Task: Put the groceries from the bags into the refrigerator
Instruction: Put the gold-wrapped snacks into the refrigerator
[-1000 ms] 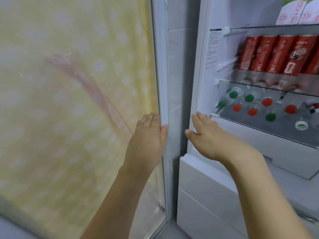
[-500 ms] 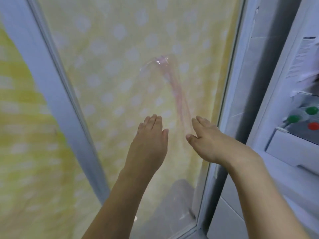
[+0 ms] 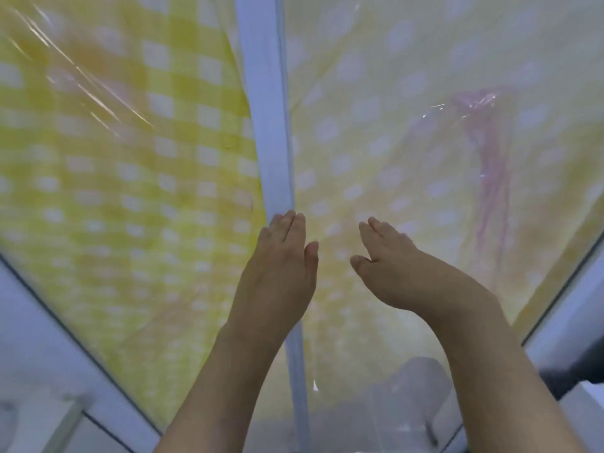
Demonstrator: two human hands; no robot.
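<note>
The refrigerator's glass door fills the right half of the head view, swung open. A yellow checked cloth shows through the glass and to its left. The door's pale frame edge runs down the middle. My left hand is held flat with straight fingers, its fingertips at that frame edge. My right hand hovers beside it with fingers straight, over the glass, holding nothing. The refrigerator's shelves and the bags are out of view.
A faint pink plastic bag reflection or shape shows through the glass at the right. Pale frame parts lie at the lower left and a white cabinet edge at the lower right.
The view has swung left, away from the refrigerator's shelves of cans and bottles, which have left the frame. The door's far frame edge is now central. Both hands stay flat and empty.
</note>
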